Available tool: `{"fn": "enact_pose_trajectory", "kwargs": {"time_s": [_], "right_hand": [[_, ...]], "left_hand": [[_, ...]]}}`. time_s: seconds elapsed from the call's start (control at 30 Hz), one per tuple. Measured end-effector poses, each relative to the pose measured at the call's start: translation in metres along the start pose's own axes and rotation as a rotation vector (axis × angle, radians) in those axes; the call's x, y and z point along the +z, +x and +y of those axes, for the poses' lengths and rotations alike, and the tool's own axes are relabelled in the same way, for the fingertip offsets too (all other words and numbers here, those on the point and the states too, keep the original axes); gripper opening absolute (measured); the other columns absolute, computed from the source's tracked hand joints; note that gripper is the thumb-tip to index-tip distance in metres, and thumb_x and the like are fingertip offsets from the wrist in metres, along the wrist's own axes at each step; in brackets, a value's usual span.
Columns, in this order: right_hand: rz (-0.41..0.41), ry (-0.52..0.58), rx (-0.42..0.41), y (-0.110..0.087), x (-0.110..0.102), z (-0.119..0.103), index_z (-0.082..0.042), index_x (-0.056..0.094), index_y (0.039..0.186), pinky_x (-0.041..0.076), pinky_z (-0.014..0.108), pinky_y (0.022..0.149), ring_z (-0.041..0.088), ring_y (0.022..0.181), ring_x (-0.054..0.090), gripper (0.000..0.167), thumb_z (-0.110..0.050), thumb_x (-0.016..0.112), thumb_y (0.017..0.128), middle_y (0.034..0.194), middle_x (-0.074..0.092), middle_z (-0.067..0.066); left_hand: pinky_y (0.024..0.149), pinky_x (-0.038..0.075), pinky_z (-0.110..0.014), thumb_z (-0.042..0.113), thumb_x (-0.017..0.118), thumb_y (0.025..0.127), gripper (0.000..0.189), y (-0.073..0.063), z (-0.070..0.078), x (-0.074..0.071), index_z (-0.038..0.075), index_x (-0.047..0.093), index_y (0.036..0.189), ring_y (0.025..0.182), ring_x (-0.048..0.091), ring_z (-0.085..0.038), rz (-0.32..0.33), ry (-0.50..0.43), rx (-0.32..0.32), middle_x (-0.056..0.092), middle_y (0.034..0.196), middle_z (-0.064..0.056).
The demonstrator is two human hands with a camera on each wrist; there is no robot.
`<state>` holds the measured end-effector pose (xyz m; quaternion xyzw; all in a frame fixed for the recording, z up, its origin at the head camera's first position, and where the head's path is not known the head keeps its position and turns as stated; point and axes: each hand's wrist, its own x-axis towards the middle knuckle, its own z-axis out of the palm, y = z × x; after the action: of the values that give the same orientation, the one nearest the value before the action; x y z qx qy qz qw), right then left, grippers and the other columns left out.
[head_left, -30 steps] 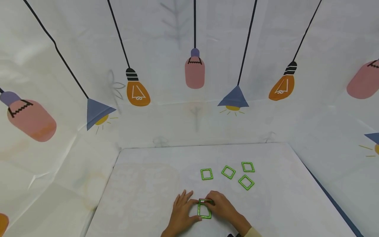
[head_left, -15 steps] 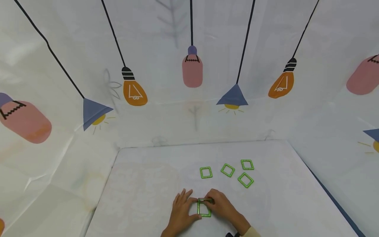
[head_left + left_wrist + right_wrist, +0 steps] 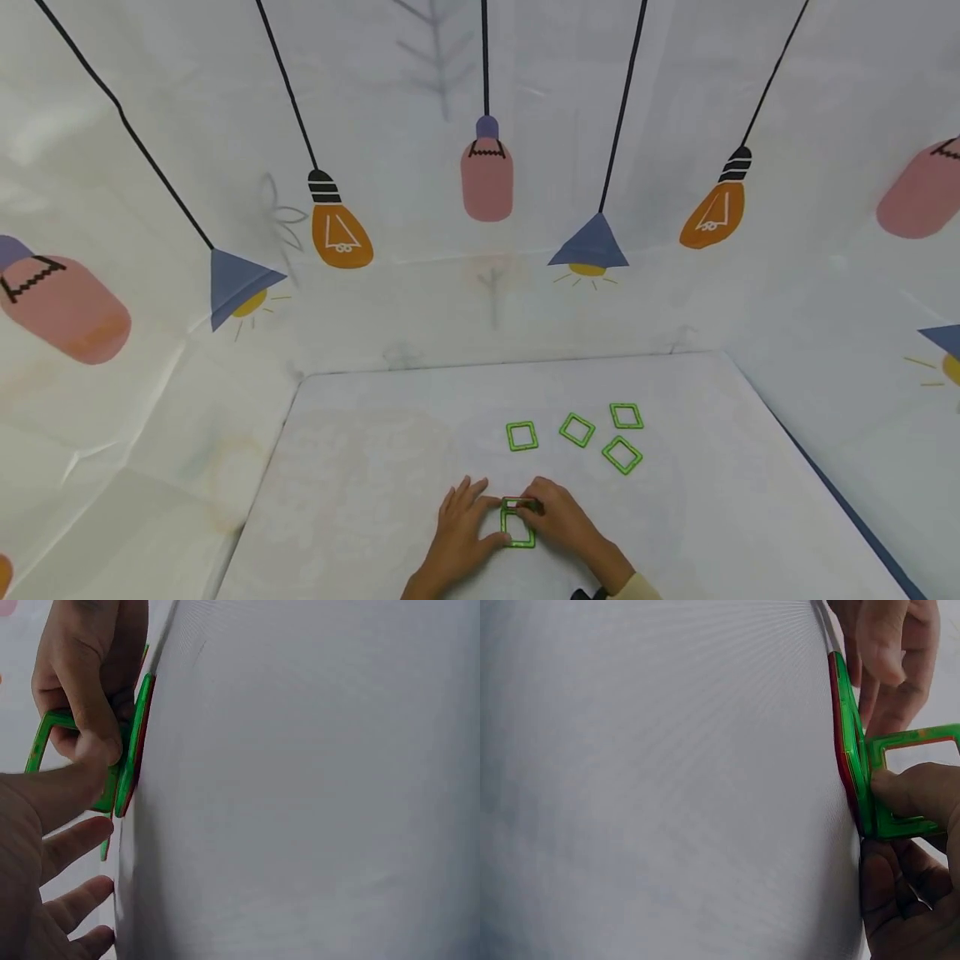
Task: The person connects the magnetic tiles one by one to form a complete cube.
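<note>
Green is colouring all six square frames that I am observing remotely on the white desk (image 3: 360,483). Near its front, the flat frame (image 3: 519,544) is lying level, its desk-side face showing red in both wrist views. At its far edge, the upright frame (image 3: 915,737) is standing roughly square to it, and their edges are appearing to touch. My right hand (image 3: 564,521) is pinching the upright frame: the thumb is pressing one side while the curled fingers are backing the other. My left hand (image 3: 460,529) is holding itself spread, with forefinger and thumb touching the left corners of the flat frame and the other fingers extending apart above the desk. Beyond the hands, I am recording four loose frames: the leftmost frame (image 3: 524,449) is lying nearly straight, the second frame (image 3: 572,439) is sitting turned to its right, and the far-right frame (image 3: 629,427) is resting just beyond the diamond-set frame (image 3: 615,464). A pale sleeve (image 3: 637,588) is showing at the right wrist, beside a dark item (image 3: 579,594) that the lower border is cutting off. Behind the desk, a white backdrop (image 3: 420,317) is displaying printed lamps (image 3: 487,183) in pink, orange and blue.
</note>
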<state>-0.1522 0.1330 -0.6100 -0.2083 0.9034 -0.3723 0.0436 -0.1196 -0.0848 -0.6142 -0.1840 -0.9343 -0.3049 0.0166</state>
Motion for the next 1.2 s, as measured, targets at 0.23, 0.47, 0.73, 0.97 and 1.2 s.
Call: {"fn": "enact_pose_trajectory", "kwargs": {"time_s": [0.23, 0.47, 0.73, 0.97, 1.2], "right_hand": [[0.029, 0.006, -0.044, -0.001, 0.002, 0.002, -0.016, 0.073, 0.089, 0.041, 0.017, 0.061, -0.005, 0.070, 0.043, 0.007, -0.015, 0.079, 0.085, 0.083, 0.059, -0.011], [0.046, 0.038, -0.026, -0.002, 0.004, 0.003, -0.015, 0.073, 0.086, 0.041, 0.017, 0.062, -0.005, 0.070, 0.044, 0.007, -0.015, 0.080, 0.084, 0.082, 0.060, -0.011], [0.064, 0.033, -0.069, -0.004, 0.005, 0.007, -0.015, 0.074, 0.087, 0.043, 0.017, 0.062, -0.006, 0.070, 0.045, 0.008, -0.016, 0.080, 0.083, 0.082, 0.060, -0.011], [-0.022, 0.053, -0.012, -0.010, -0.016, 0.012, -0.017, 0.073, 0.095, 0.047, 0.020, 0.065, -0.005, 0.074, 0.051, 0.011, -0.019, 0.079, 0.085, 0.086, 0.063, -0.013], [0.013, 0.015, 0.143, -0.023, -0.056, 0.032, -0.021, 0.072, 0.092, 0.049, 0.022, 0.068, -0.003, 0.076, 0.054, 0.005, -0.026, 0.073, 0.091, 0.086, 0.064, -0.014]], "left_hand": [[0.091, 0.047, -0.043, 0.035, 0.083, 0.080, 0.035, 0.016, 0.006, -0.001, 0.021, 0.071, 0.110, 0.109, 0.057, -0.019, 0.062, -0.058, 0.033, 0.065, 0.116, 0.003], [0.069, 0.031, -0.025, 0.031, 0.085, 0.077, 0.022, 0.035, 0.008, 0.002, 0.024, 0.075, 0.096, 0.078, 0.046, -0.001, -0.032, -0.043, 0.018, 0.064, 0.088, 0.015], [0.064, 0.024, -0.025, 0.027, 0.084, 0.078, 0.013, 0.040, 0.006, 0.007, 0.024, 0.075, 0.086, 0.069, 0.040, 0.001, -0.062, -0.014, 0.029, 0.059, 0.074, 0.018], [0.064, 0.024, -0.024, 0.026, 0.082, 0.080, 0.010, 0.037, 0.006, 0.013, 0.023, 0.073, 0.084, 0.066, 0.036, 0.000, -0.033, 0.008, 0.026, 0.049, 0.069, 0.018], [0.064, 0.024, -0.026, 0.022, 0.082, 0.078, 0.013, 0.032, 0.012, 0.018, 0.022, 0.069, 0.077, 0.063, 0.036, -0.002, 0.030, 0.009, -0.074, 0.047, 0.065, 0.016]]}}
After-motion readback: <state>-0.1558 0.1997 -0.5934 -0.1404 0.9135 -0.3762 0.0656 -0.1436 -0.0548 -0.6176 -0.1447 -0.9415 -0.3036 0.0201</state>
